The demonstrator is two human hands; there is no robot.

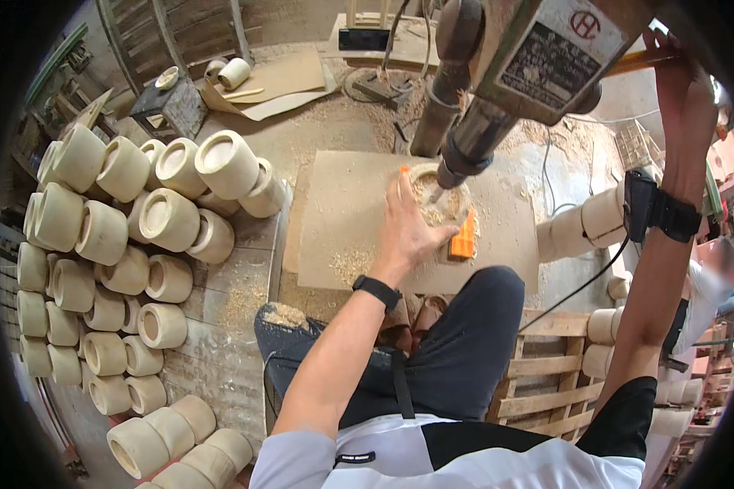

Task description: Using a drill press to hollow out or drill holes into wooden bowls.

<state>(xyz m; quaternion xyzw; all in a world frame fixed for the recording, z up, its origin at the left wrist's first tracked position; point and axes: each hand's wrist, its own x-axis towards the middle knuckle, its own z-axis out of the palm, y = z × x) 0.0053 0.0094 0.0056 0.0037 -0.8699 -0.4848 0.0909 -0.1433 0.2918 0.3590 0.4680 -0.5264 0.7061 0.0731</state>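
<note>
A round pale wooden cup blank stands on the board under the drill press, its hollow holding wood shavings. My left hand grips the blank's left and near side, thumb toward the front. The drill's bit reaches down into the hollow. An orange block lies against the blank's near right side, and a bit of orange shows at its far left rim. At the upper right, my right hand is raised and closed around the press's yellowish feed lever; its fingers are partly hidden.
Stacked wooden cup blanks fill the left side, with more rows at lower left and right. A shaving-strewn board lies beneath the press. A wooden pallet is at right, and a dark cable crosses there. Another person is at far right.
</note>
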